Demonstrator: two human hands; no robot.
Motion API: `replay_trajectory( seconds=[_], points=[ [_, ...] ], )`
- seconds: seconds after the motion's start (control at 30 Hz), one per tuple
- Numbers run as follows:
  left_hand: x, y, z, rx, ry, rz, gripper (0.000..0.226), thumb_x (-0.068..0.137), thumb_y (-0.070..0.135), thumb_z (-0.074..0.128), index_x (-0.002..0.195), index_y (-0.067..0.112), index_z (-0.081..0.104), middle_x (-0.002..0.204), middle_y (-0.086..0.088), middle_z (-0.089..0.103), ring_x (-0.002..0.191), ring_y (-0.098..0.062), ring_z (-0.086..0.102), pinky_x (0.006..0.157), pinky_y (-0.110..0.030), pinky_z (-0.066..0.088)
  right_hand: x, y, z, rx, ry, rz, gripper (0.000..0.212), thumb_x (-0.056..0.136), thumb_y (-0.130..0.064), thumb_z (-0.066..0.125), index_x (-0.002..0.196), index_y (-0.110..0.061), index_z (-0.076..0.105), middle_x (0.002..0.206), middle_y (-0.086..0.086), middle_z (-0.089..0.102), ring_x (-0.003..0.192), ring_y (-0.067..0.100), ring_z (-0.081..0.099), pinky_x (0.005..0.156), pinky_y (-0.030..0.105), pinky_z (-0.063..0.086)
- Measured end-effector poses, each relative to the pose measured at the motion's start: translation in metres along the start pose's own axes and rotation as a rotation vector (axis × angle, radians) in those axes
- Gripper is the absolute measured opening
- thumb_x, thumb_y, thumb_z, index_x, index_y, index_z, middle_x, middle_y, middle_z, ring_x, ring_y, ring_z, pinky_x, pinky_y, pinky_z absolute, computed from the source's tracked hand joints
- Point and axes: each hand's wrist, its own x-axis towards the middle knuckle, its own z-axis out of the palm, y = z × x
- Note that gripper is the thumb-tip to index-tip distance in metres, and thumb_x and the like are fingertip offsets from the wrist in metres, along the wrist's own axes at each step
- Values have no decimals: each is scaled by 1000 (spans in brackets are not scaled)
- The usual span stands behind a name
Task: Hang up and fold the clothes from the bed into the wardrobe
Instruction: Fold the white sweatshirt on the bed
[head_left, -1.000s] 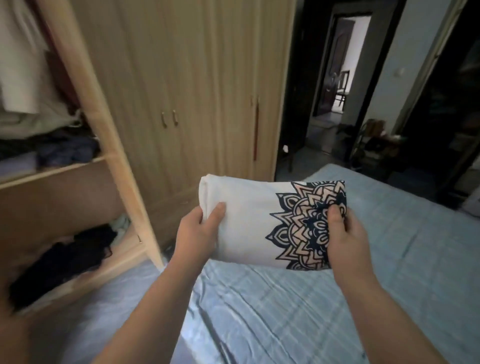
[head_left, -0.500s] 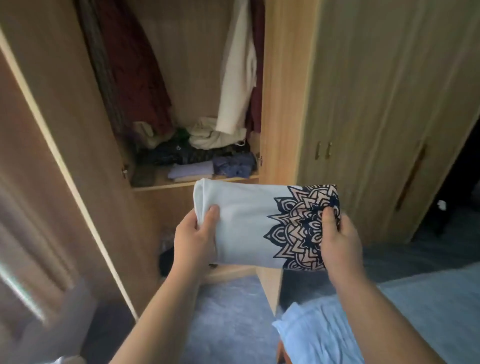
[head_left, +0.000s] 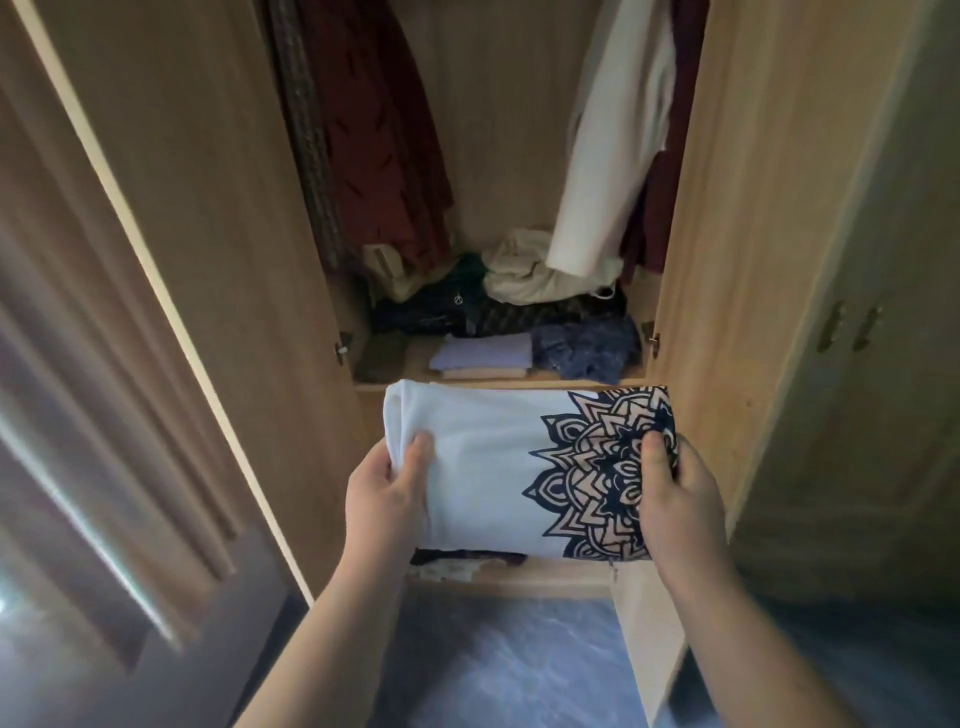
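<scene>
Folded white shirt (head_left: 483, 467) with a dark mandala print, held level in front of the open wardrobe (head_left: 727, 260).

Left hand (head_left: 387, 493) has its grip clamped on the plain end, right hand (head_left: 675, 499) on the printed end, thumbs on top. Behind it, the shelf (head_left: 498, 385) carries folded and crumpled clothes below hanging garments.

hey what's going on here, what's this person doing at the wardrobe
A person stands at the open wardrobe, holding a folded white shirt with a dark mandala print flat between both hands. The left hand grips its plain end, the right hand the printed end. The shirt is just in front of the shelf, not yet on it. That shelf already carries a folded lilac garment, a blue one and darker clothes behind, with garments hanging above.
</scene>
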Motion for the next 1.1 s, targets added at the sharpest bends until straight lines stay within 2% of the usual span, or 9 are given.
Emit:
replay_trajectory(
  seconds=[0.07,0.2,0.37,0.5,0.57,0.67,0.77,0.97,1.1],
  points=[
    [26,-1,27,4,24,-5,25,96,42,58,86,22,68,79,3,72,72,-11,67,64,-33,52,41,11,9,3,-33,-4,20,101,-42,40,104,-30,57,88,-23,58,80,2,52,76,28,38],
    [75,0,82,33,67,-15,24,98,40,55,86,22,67,76,6,69,66,-3,64,54,-17,44,122,35,28,-18,-92,1,23,102,-42,39,105,-27,57,86,-22,56,80,7,53,73,28,37],
    [133,-21,114,67,134,-105,26,98,40,53,87,21,67,80,4,70,73,-11,65,60,-26,45,194,56,72,-62,-189,3,28,101,-43,40,108,-23,59,85,-17,55,88,16,52,76,29,36],
    [181,-45,117,119,174,-126,29,99,42,51,84,21,66,78,2,69,73,-13,65,59,-27,45,231,67,120,-70,-285,-7,37,102,-44,37,120,-21,59,94,-16,59,90,12,52,81,29,38],
    [210,-58,120,141,175,-128,29,99,42,50,86,22,66,80,1,70,74,-13,66,60,-27,47,252,73,146,-95,-306,-5,42,102,-45,36,127,-19,57,108,-5,63,98,15,55,83,28,38],
    [258,-79,129,143,151,-134,30,98,45,50,85,23,65,80,1,70,75,-16,67,62,-30,52,289,85,185,-150,-303,21,47,102,-47,35,133,-17,54,118,3,62,108,24,57,82,28,36],
    [317,-102,137,107,105,-157,26,98,47,51,89,27,66,84,1,71,79,-16,68,70,-37,55,326,98,229,-166,-279,28,47,101,-48,34,129,-18,57,119,4,63,108,25,58,83,30,38],
    [460,-137,148,151,-63,-197,25,100,50,44,100,32,62,93,12,65,87,-8,62,64,-22,42,400,116,328,-228,-237,54,44,102,-47,34,123,-18,60,121,5,64,112,26,58,91,33,41],
    [543,-154,170,198,-124,-185,28,100,49,45,99,27,64,89,7,64,85,-12,61,66,-27,44,448,126,374,-290,-197,150,47,103,-47,32,119,-14,61,119,11,64,110,31,58,87,34,40]
  ],
)
